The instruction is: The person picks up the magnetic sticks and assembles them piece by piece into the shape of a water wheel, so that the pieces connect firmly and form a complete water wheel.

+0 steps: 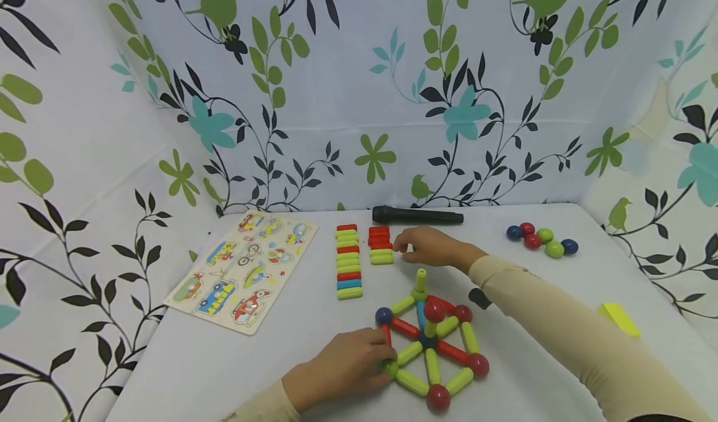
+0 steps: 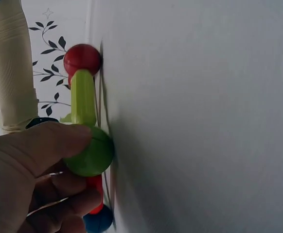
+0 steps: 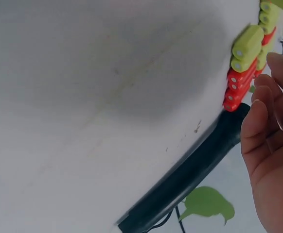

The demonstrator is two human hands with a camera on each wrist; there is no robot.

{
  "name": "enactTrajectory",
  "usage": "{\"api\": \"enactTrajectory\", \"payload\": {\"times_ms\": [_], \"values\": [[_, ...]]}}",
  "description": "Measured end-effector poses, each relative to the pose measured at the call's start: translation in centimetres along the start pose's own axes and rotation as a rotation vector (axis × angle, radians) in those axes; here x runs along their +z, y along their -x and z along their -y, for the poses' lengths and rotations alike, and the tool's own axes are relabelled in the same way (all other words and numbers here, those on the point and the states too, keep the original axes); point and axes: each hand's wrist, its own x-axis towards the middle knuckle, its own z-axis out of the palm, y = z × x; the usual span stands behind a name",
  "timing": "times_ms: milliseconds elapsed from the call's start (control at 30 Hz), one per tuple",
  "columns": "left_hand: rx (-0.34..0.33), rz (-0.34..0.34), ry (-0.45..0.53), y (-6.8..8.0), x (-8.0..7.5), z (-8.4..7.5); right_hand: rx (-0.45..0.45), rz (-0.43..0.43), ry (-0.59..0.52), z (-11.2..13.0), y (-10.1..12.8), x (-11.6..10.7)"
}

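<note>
Nearest to the camera come my beige sleeves (image 1: 589, 347), and on the left cuff there is a small dark mark like lettering, too tiny for me to read. My left hand (image 1: 350, 366) is clamped on a light-green ball (image 2: 90, 153), with the thumb on its near side and the other fingers bent behind. This ball belongs to the rim of a wheel-shaped frame (image 1: 432, 363), which lies on the white table (image 1: 297, 322) in front of me. Its plastic sticks are mostly light green, several are red, and one spoke is blue. They meet at a dark blue hub ball (image 1: 427, 340); on the rim I see red, blue and green balls. One raised red ball (image 1: 434, 310) sits on an upright stick above the hub, and another green stick (image 1: 421, 280) stands at the far rim.

My right hand (image 1: 429, 246) is well apart from the left, loosely bent around nothing, just beside a short column of red and green sticks (image 3: 241, 68); whether it touches them, I cannot tell. To the left of this is a longer column (image 1: 348, 263). Behind lies a black tube (image 1: 417, 215). Farther left is a puzzle board (image 1: 247, 272) with pictures of vehicles; at right are six loose balls (image 1: 532, 241) and a yellow block (image 1: 619, 319).
</note>
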Motion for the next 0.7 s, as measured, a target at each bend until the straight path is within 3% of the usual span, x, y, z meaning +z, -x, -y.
{"api": "enactTrajectory", "payload": {"times_ms": [300,500,700], "values": [[0.016,0.045,0.019,0.6,-0.8,1.3,0.002,0.078,0.187,0.9,-3.1,1.6],[0.014,0.039,0.018,0.6,-0.5,1.4,0.056,0.119,0.23,0.3,-3.8,2.9],[0.008,0.046,0.017,0.7,-0.7,1.3,0.039,0.122,0.252,0.7,-3.6,2.9]]}}
